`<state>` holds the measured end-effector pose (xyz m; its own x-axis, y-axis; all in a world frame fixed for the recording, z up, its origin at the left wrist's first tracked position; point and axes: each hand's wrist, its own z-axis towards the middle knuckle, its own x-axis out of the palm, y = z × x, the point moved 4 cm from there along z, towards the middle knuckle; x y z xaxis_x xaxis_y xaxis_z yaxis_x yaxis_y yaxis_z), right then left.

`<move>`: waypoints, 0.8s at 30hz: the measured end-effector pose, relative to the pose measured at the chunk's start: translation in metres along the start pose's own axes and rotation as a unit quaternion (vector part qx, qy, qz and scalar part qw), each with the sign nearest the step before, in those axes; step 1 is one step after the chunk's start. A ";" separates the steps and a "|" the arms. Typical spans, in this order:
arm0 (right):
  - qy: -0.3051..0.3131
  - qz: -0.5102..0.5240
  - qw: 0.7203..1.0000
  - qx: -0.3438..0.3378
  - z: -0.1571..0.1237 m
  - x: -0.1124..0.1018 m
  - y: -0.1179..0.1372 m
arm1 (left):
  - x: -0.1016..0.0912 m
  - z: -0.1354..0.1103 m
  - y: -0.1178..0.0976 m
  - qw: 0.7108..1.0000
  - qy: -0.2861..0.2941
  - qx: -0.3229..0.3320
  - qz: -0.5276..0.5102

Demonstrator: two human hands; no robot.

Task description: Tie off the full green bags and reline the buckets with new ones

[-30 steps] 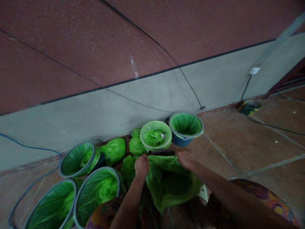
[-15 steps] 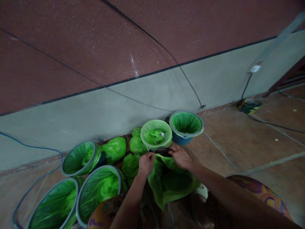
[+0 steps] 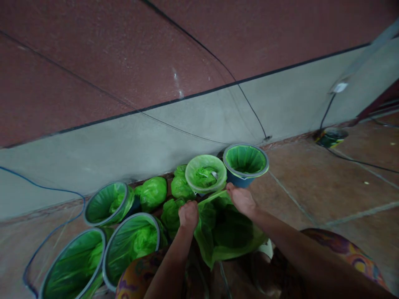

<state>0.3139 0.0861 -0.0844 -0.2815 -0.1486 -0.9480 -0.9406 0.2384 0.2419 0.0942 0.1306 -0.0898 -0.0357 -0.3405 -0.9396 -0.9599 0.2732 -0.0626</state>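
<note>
Both my hands hold the far edge of a green plastic bag [image 3: 227, 232] that is spread open over a dark bucket in front of me. My left hand [image 3: 188, 214] is closed on the bag's rim at its left. My right hand [image 3: 242, 200] grips the rim further right, close to the blue bucket [image 3: 245, 164] with a green liner. Just beyond the hands stands a bucket covered by a pale green bag [image 3: 206, 175]. The bucket under my bag is almost wholly hidden.
Three grey-rimmed buckets lined with green bags [image 3: 132, 245] stand at the lower left. Tied green bags [image 3: 152, 192] lie along the foot of the wall [image 3: 124, 141]. A blue cable [image 3: 46, 236] loops at left. Black cables run to a socket [image 3: 339, 87] at right. Brown tiled floor [image 3: 327, 182] lies right.
My hands have lifted and stretched the bag's rim away from me, so it now covers the dark bucket rim that showed between them. The view shifted slightly.
</note>
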 end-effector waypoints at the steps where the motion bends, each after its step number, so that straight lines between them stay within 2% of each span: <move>1: -0.004 0.008 1.000 -0.009 0.000 0.000 0.000 | 0.000 0.000 0.000 1.000 -0.013 -0.002 -0.001; 4: -0.023 0.051 0.997 -0.052 -0.003 -0.001 0.006 | -0.005 -0.002 -0.006 0.996 -0.084 0.022 -0.019; 7: -0.017 0.079 0.992 -0.098 -0.008 -0.001 0.017 | -0.010 -0.005 -0.021 0.984 -0.140 0.092 -0.055; 11: -0.014 0.113 0.981 -0.157 -0.018 0.001 0.034 | -0.018 -0.011 -0.045 0.963 -0.165 0.190 -0.101; 15: -0.038 0.155 0.965 -0.209 -0.024 0.000 0.042 | -0.026 -0.012 -0.056 0.954 -0.172 0.223 -0.106; 20: -0.032 0.166 0.963 -0.211 -0.023 -0.002 0.040 | -0.024 -0.010 -0.058 0.952 -0.186 0.222 -0.101; 24: -0.003 0.084 0.985 -0.152 -0.018 0.000 0.029 | -0.021 -0.008 -0.056 0.952 -0.192 0.216 -0.102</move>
<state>0.2829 0.0761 -0.0736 -0.4379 -0.1252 -0.8903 -0.8944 -0.0396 0.4455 0.1463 0.1149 -0.0636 0.3242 -0.0942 -0.9413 -0.7286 0.6097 -0.3120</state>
